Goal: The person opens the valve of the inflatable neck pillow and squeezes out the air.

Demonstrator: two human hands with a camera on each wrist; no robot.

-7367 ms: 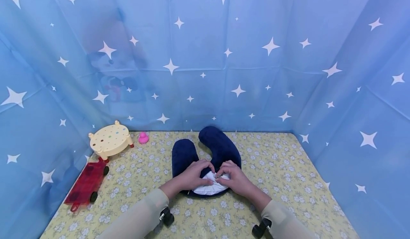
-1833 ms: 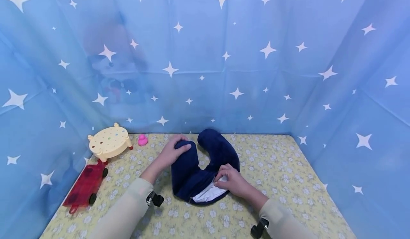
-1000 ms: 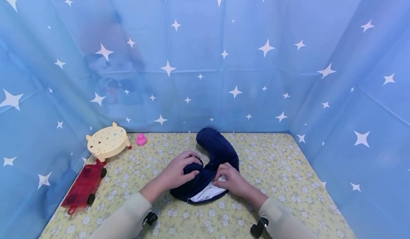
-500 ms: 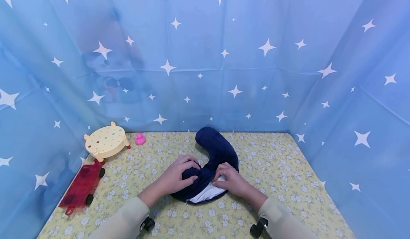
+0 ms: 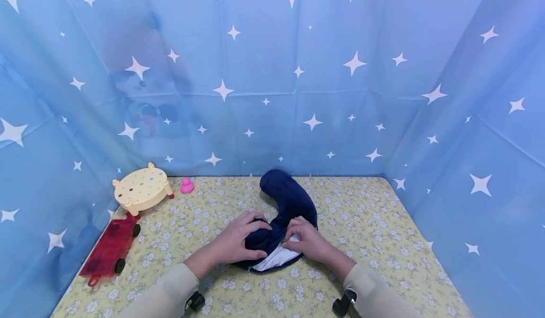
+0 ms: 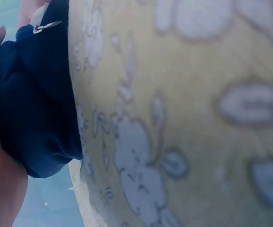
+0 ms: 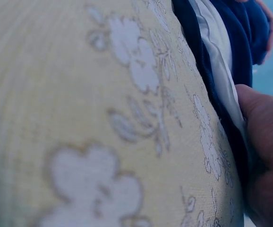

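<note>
A navy U-shaped neck pillow (image 5: 294,192) lies mid-table, its right arm pointing away from me. Along its near edge the zip gapes, showing a white inner (image 5: 278,257). My left hand (image 5: 234,240) grips the pillow's left arm, which is squashed down and bunched under the curled fingers. At the right end of the gap, my right hand (image 5: 310,241) pinches the white inner with thumb and fingers; the fingertips are partly hidden in the fabric. A silver zip pull (image 6: 46,27) hangs at the cover's edge in the left wrist view.
On the left, a round cream toy table (image 5: 142,188) lies upside down, legs up. A red see-through toy cart (image 5: 109,247) with black wheels sits before it. A small pink toy (image 5: 186,185) stands at the back. Blue star curtains (image 5: 272,72) surround the flowered tabletop (image 5: 366,261).
My left hand left the opening, took the tip of the pillow's left arm and pushed it down towards me, folding it. My right hand stays at the opening.
</note>
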